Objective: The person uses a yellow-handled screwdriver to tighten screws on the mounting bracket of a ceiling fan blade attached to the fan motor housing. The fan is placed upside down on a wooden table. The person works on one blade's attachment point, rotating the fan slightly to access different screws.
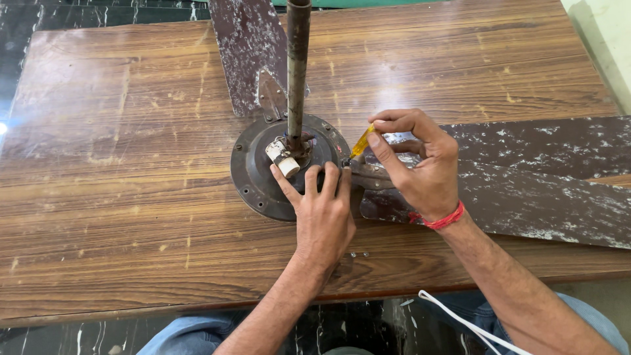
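Note:
A brown ceiling fan motor housing (253, 164) lies on a wooden table (118, 164), with its rusty rod (297, 72) standing upright from the centre. A white cylindrical part (282, 158) sits beside the rod's base. My left hand (322, 213) presses flat on the housing's near side, fingers spread. My right hand (417, 164) grips a yellow-handled screwdriver (361, 141), its tip at the housing's right edge where a blade bracket (368, 174) joins. One worn blade (246, 46) points away from me; another blade (539, 177) stretches right.
The table's near edge (164, 309) runs above my knees in blue jeans (190, 332). A white cord (460, 322) hangs by my right forearm. A red thread band (444, 220) circles my right wrist. A pale wall (608, 33) stands at the right.

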